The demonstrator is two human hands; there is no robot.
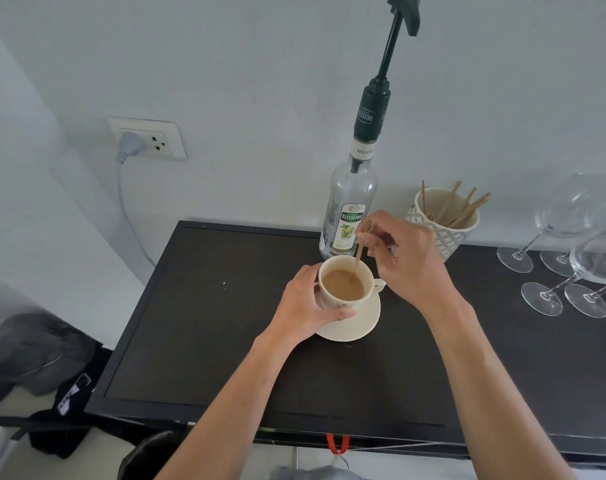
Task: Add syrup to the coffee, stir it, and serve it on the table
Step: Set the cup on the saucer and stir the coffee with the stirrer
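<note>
A cream cup (364,271) of milky brown coffee (341,287) stands on a cream saucer (362,323) in the middle of the black table (208,323). My left hand (303,308) wraps around the cup's left side. My right hand (407,258) pinches a thin wooden stir stick (359,254) whose lower end dips into the coffee. Just behind the cup stands a clear syrup bottle (348,216) with a tall dark green pump on top.
A patterned pot (447,233) holding several wooden stir sticks sits right of the bottle. Several wine glasses (578,244) crowd the table's right end. A wall socket (149,138) with a grey cable is at the left. Dark bags lie on the floor at lower left.
</note>
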